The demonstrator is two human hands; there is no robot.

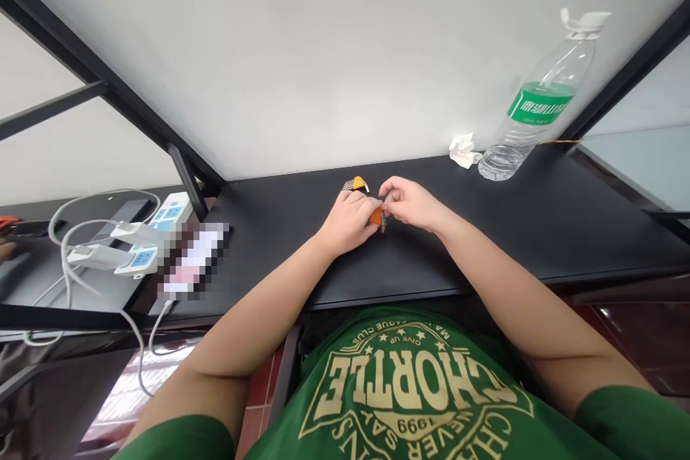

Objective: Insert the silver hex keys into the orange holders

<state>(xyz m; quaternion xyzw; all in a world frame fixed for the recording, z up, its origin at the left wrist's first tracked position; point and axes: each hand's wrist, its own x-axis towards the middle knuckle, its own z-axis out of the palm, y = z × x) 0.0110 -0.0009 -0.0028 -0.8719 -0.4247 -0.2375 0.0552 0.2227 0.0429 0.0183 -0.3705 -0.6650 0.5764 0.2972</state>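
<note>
Near the middle of the black table, my left hand [349, 221] is closed around a small orange piece [376, 216] with a dark patterned edge. My right hand [410, 203] meets it from the right, its fingertips pinched at the piece's upper right edge; whatever lies between those fingertips is too small to make out. Just beyond my left hand lies a second orange item [359, 182] with a checkered part and a white edge, partly covered by the fingers.
A clear bottle [525, 115] with a green label stands at the back right, beside a crumpled tissue [464, 151]. On the left are a phone [197, 257] with a cable and a white power strip [156, 233]. Black metal bars [186, 176] flank the table [259, 230].
</note>
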